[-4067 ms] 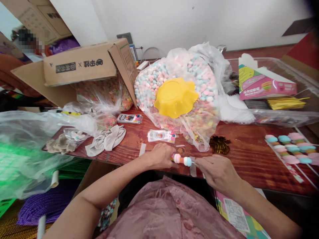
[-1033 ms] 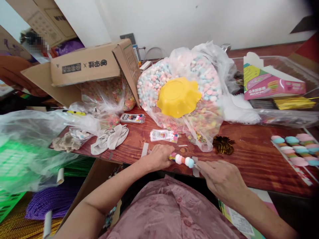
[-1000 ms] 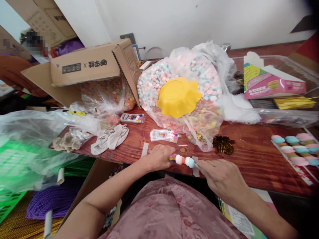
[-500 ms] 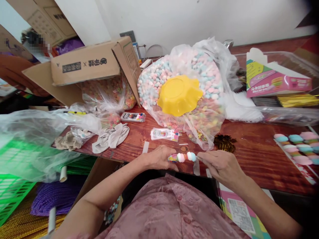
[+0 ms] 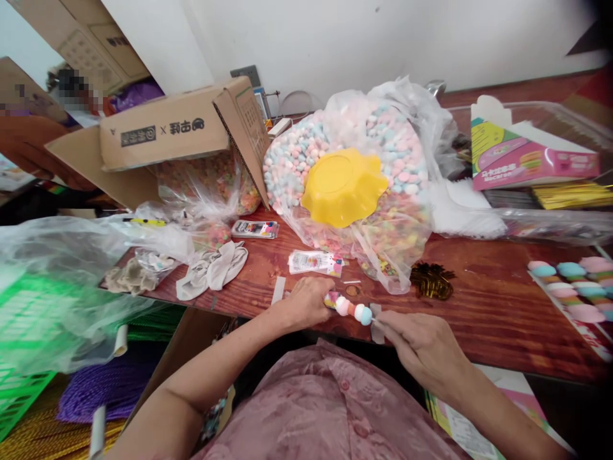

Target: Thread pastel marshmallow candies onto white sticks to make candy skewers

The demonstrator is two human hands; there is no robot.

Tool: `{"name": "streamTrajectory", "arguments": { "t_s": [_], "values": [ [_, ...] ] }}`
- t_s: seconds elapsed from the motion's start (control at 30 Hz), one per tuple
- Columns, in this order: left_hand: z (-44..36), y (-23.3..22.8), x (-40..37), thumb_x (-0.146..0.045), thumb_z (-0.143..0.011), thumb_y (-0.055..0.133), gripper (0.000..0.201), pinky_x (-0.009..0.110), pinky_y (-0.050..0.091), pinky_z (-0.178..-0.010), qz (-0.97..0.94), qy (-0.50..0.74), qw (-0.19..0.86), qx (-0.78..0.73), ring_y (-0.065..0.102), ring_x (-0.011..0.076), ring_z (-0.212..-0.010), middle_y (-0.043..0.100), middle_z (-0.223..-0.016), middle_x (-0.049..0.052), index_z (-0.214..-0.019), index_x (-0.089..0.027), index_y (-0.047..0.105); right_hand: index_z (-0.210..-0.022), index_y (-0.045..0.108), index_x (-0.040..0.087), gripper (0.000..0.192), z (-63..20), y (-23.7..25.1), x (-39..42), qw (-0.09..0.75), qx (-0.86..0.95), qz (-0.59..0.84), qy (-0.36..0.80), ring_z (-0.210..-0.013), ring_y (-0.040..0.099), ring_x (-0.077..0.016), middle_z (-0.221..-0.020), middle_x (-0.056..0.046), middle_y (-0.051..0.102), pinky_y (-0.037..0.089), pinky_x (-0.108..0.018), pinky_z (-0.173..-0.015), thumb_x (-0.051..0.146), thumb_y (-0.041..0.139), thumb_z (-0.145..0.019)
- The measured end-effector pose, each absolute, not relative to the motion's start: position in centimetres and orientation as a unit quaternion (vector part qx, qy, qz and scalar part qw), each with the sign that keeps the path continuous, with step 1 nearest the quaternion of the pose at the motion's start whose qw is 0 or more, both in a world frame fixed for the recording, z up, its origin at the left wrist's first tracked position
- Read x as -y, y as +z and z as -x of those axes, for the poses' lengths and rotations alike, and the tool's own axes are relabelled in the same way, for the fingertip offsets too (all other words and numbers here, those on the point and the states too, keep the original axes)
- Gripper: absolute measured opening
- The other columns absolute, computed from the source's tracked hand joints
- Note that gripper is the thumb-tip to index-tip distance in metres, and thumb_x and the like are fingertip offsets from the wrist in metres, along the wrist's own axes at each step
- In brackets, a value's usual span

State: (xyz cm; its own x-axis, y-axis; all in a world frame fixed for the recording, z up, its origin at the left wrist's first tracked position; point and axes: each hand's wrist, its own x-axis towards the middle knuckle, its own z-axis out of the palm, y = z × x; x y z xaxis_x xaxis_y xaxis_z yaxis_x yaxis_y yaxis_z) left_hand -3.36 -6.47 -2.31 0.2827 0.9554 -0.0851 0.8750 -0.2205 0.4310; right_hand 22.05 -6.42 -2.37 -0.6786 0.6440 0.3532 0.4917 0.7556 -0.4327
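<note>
Between my hands, at the table's front edge, is a candy skewer (image 5: 352, 309) with pink, white and blue marshmallows and an orange piece. My left hand (image 5: 307, 303) is closed around a small, brightly printed wrapper (image 5: 331, 298) at the skewer's left end. Whether the skewer's tip sits inside that wrapper I cannot tell. On the other side, my right hand (image 5: 421, 342) pinches the stick just past the blue marshmallow. The skewer slopes down towards the right. Just beyond my left hand lies a stack of printed clear wrappers (image 5: 315, 262).
A yellow scalloped bowl (image 5: 345, 188) rests upside down on a big bag of marshmallows (image 5: 294, 160). An open carton (image 5: 167, 131) stands left, behind grey cloth gloves (image 5: 213, 271). Finished-looking skewers (image 5: 569, 287) lie right, near gold twist ties (image 5: 432, 281). Another person's arm (image 5: 38, 150) shows far left.
My right hand has moved down and slightly left, and the skewer now tilts with its right end lower. My left hand keeps its grip and has barely shifted.
</note>
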Motion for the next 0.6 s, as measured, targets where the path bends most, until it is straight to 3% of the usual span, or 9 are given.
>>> {"name": "streamTrajectory", "arguments": {
  "t_s": [0.13,0.27,0.4,0.5,0.6],
  "values": [
    [2.9,-2.0,7.0,-0.033,-0.080,0.074,0.018,0.028,0.037,-0.063,-0.808,0.091,0.211,-0.543,0.061,0.0192,-0.069,0.065,-0.073,0.004,-0.081,-0.018,0.064,-0.079,0.067,0.021,0.038,-22.6,-3.1,4.6,0.202,0.875,0.359,0.254,-0.057,0.060,-0.0134,-0.066,0.000,0.067,0.036,-0.026,-0.058,0.032,0.042,-0.105],
    [2.7,-1.8,7.1,-0.043,-0.077,0.079,0.031,0.026,0.034,-0.059,-0.815,0.076,0.272,-0.505,0.055,0.0151,-0.062,0.062,-0.070,0.001,-0.078,-0.017,0.062,-0.079,0.069,0.020,0.039,-22.7,-2.4,3.3,0.163,0.891,0.286,0.312,-0.059,0.061,-0.0125,-0.065,0.001,0.067,0.037,-0.024,-0.059,0.032,0.043,-0.105],
    [2.5,-1.7,6.5,-0.040,-0.077,0.078,0.028,0.026,0.038,-0.062,-0.802,0.085,0.331,-0.489,0.055,0.0145,-0.063,0.060,-0.068,-0.001,-0.077,-0.017,0.064,-0.077,0.066,0.017,0.036,-21.7,-1.3,3.9,0.244,0.934,0.196,0.173,-0.054,0.056,-0.0126,-0.062,-0.001,0.063,0.034,-0.027,-0.058,0.014,0.039,-0.101],
    [2.8,-0.8,5.8,-0.033,-0.077,0.077,0.021,0.034,0.045,-0.081,-0.818,0.142,0.273,-0.485,0.062,0.0229,-0.084,0.068,-0.086,0.006,-0.089,-0.018,0.069,-0.080,0.068,0.017,0.032,-21.4,-1.6,4.1,0.309,0.926,0.212,0.041,-0.053,0.054,-0.0141,-0.061,-0.002,0.063,0.034,-0.030,-0.057,0.008,0.041,-0.095],
    [3.3,1.0,5.8,-0.040,-0.067,0.087,0.049,0.050,0.036,-0.106,-0.788,0.306,0.176,-0.504,0.052,0.0367,-0.122,0.065,-0.121,0.014,-0.109,-0.023,0.070,-0.089,0.073,0.017,0.023,-21.8,-3.1,3.7,0.380,0.876,0.297,0.003,-0.059,0.062,-0.0151,-0.069,-0.003,0.071,0.044,-0.029,-0.062,0.012,0.052,-0.095]
  ]
}}
